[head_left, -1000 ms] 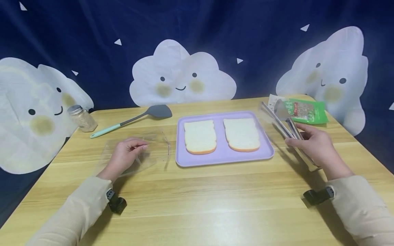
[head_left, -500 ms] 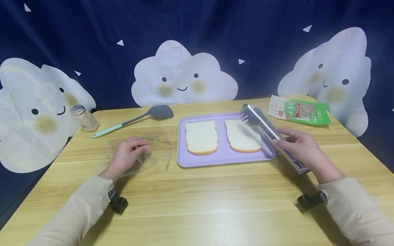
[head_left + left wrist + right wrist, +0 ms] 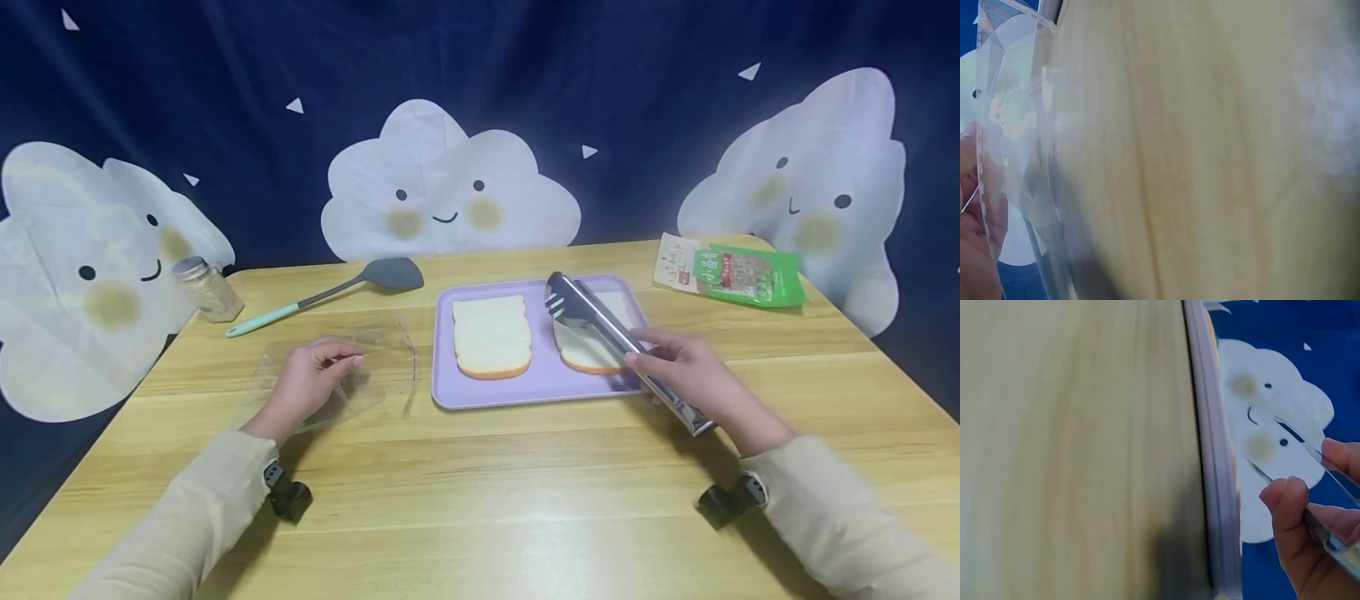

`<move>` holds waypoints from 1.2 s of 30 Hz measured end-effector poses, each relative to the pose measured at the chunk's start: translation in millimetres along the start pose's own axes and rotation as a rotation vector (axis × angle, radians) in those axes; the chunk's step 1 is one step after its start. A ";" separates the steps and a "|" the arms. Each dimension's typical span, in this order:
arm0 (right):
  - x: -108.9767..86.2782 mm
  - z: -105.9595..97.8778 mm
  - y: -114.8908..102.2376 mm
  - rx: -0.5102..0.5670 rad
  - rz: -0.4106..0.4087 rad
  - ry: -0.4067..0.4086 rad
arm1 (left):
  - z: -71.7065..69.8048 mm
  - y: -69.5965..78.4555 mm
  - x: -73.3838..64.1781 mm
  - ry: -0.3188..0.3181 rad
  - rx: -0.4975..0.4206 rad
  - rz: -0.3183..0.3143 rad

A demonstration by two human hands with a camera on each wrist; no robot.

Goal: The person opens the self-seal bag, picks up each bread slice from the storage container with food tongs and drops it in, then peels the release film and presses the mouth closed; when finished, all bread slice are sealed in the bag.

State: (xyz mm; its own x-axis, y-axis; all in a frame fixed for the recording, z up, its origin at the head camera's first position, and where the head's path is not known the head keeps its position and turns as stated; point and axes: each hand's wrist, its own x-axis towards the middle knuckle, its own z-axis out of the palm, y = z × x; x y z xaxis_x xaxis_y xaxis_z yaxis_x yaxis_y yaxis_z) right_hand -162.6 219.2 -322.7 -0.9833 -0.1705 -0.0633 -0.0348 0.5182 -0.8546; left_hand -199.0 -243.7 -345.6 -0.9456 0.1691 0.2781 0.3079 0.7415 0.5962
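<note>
My left hand [image 3: 303, 379] pinches a clear plastic bag [image 3: 386, 358] between thumb and fingers, left of the purple tray [image 3: 480, 397]. The bag also shows along the left side of the left wrist view. With my right hand [image 3: 693, 375] I hold metal tongs [image 3: 618, 335] by their arms. Their scalloped tip is above the right bread slice [image 3: 581, 354], partly hiding it. In the right wrist view the tongs' two tips [image 3: 1285, 424] stand apart with nothing between them. A second bread slice [image 3: 491, 333] lies on the tray's left half.
A grey spatula [image 3: 393, 273] with a mint handle lies behind the bag. Near the back left corner a lidded glass jar [image 3: 210, 292] stands tilted in view. A green packet [image 3: 750, 275] and a white packet [image 3: 675, 262] lie at the back right of the wooden table [image 3: 480, 517].
My right hand has brought the tongs leftward from beside the tray to over the right bread slice. The left hand stays on the bag in about the same place.
</note>
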 end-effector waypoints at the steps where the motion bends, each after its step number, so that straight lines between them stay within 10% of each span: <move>1: 1.0 2.4 0.1 0.006 0.002 -0.009 | 0.1 -0.2 0.1 0.001 0.003 0.003; 14: 11.0 23.6 -5.0 0.086 0.052 -0.127 | 0.0 -3.8 -1.7 0.004 -0.002 0.023; 36: 20.3 39.4 -10.6 0.106 0.068 -0.097 | 3.5 -1.9 0.9 0.017 -0.012 0.028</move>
State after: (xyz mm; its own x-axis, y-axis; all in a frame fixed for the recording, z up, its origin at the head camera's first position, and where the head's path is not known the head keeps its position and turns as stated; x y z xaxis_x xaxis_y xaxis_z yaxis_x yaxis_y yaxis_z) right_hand -175.1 177.2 -335.2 -0.9607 -0.2213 -0.1677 0.0550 0.4404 -0.8961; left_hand -200.8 -242.7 -349.1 -0.9346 0.1783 0.3078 0.3357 0.7286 0.5970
